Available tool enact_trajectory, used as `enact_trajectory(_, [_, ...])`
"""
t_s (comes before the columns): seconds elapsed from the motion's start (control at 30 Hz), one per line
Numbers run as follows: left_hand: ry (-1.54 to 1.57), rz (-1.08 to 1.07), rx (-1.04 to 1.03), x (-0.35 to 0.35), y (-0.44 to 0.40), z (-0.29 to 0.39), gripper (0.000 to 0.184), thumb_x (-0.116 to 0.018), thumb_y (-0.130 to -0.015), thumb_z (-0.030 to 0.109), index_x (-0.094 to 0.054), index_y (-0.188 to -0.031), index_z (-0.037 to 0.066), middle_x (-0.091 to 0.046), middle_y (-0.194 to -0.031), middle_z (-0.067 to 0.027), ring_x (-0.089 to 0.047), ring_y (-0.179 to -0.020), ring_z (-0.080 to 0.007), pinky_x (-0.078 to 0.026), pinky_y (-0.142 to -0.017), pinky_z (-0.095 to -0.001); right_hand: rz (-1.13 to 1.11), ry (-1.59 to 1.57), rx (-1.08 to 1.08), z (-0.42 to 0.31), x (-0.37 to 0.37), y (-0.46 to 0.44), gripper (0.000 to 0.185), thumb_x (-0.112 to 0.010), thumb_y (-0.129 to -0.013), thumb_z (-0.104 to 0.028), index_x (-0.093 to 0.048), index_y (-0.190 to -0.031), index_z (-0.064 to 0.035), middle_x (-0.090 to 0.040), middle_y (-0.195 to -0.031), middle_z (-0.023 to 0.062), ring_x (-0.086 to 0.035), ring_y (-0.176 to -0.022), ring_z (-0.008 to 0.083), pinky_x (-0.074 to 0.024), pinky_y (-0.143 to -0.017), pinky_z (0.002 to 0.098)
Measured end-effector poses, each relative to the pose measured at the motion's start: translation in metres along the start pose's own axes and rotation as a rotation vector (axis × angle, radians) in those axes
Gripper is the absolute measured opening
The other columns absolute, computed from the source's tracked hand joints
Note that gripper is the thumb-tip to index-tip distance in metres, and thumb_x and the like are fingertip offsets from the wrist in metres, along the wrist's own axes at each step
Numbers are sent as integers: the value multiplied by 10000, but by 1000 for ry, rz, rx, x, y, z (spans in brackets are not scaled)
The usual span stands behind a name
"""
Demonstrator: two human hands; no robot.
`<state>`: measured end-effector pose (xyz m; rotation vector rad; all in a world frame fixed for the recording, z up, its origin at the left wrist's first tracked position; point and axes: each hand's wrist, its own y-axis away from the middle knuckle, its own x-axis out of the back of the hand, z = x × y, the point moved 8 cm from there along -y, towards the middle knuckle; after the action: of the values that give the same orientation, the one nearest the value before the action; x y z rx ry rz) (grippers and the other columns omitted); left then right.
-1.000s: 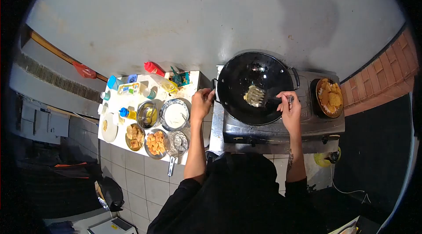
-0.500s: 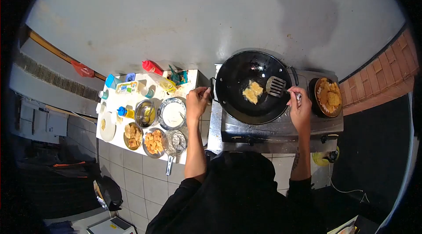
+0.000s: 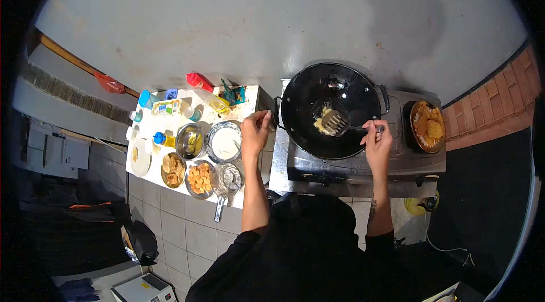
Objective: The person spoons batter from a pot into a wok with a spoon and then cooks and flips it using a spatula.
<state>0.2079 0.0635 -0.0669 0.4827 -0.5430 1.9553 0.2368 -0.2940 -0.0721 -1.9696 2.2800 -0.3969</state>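
Observation:
A black wok (image 3: 352, 89) sits on the stove, with a shiny film of oil inside. My right hand (image 3: 377, 140) grips the dark handle of a slotted spatula (image 3: 335, 124). The spatula's head rests over a yellow battered piece of food (image 3: 323, 120) in the middle of the wok and hides part of it. At the wok's left side, my left hand (image 3: 255, 130) has its fingers curled at the loop handle (image 3: 276, 112), thumb and fingertips against it.
Right of the wok stands a bowl of fried pieces (image 3: 428, 127). The white table (image 3: 153, 172) on the left holds a bowl of white batter (image 3: 225, 143), a bowl of orange-brown cubes (image 3: 200, 179), a saucepan (image 3: 227, 179), bottles and a red-capped squeeze bottle (image 3: 198, 82).
My right hand and the spatula have moved left and down in the wok. The spatula's head now covers part of the battered piece. My left hand stays at the handle.

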Motion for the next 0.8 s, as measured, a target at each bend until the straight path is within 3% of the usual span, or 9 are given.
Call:
enact_trajectory(0.1, [4,1,-11,-2,-2,-3,300,-660,-928,223,-702,-1013,-63,-697,-743,-153,-611,-632,-139,-497,-621,-310,39,58,-23,4,4,-6,110,-512,-1011,-91,-518,-973,12,-658,-871,85,-562,-538,82,-441,-479,243])
enact_trajectory(0.23, [-14,-1,-64,-1,-1,4,302,-646,-935,220,-698,-1005,-69,-677,-710,-157,-595,-607,-153,-484,-604,-322,-86,20,17,2,-11,-6,109,-510,-1012,-97,-522,-977,6,-665,-872,75,-565,-540,84,-438,-490,236])
enact_trajectory(0.37, [-32,-15,-52,-2,-4,3,303,-645,-933,224,-699,-999,-66,-666,-696,-159,-599,-606,-167,-484,-608,-328,-15,121,-2,-1,-1,-16,76,-513,-1003,-68,-516,-993,8,-663,-894,87,-602,-574,100,-462,-505,247])
enact_trajectory(0.47, [-27,-21,-53,-1,-8,9,297,-644,-931,225,-701,-996,-59,-662,-694,-163,-603,-604,-187,-485,-615,-337,-123,7,29,4,-9,-19,65,-497,-1003,-47,-519,-1024,10,-659,-940,94,-613,-595,105,-504,-536,257])
enact_trajectory(0.53, [-86,-111,41,-3,-9,6,367,-618,-955,284,-688,-1039,-66,-714,-882,-209,-673,-804,-249,-502,-767,-360,-104,14,32,-4,-3,-17,65,-497,-1003,-47,-520,-1024,10,-659,-938,93,-609,-594,102,-506,-538,256])
enact_trajectory(0.8, [-128,-152,38,-4,-19,-3,336,-641,-936,258,-700,-1030,-59,-713,-905,-231,-693,-839,-284,-504,-784,-366,-36,-4,5,-13,15,-7,86,-488,-1013,-65,-510,-1026,16,-662,-936,97,-580,-568,95,-507,-530,263])
